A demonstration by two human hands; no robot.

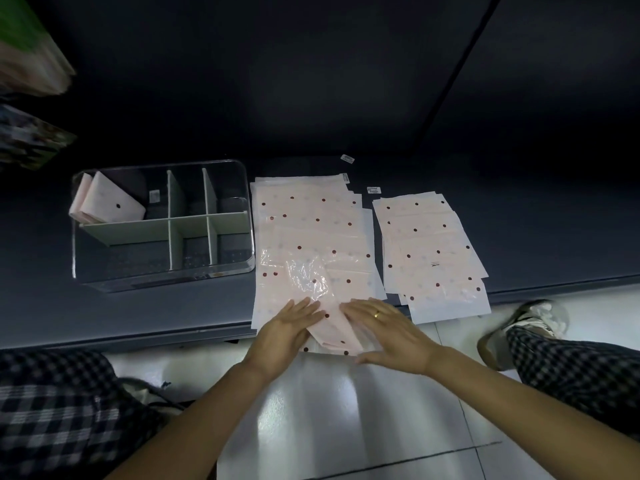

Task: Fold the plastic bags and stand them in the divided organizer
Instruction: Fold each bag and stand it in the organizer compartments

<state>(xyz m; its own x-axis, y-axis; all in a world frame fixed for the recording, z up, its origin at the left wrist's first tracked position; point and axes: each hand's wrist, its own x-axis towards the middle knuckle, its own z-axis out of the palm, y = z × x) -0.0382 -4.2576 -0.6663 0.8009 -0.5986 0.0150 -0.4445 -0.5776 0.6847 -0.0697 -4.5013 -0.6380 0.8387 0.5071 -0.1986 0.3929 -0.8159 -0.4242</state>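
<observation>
Pressing flat, both hands, the left hand [284, 332] and the right hand [388, 329], spread straight fingers over a half-folded pink dotted plastic bag [332, 336] atop the near stack, apparently to crease it, while one folded bag [110, 202] stands in the clear divided organizer's [162, 271] far-left compartment.
</observation>
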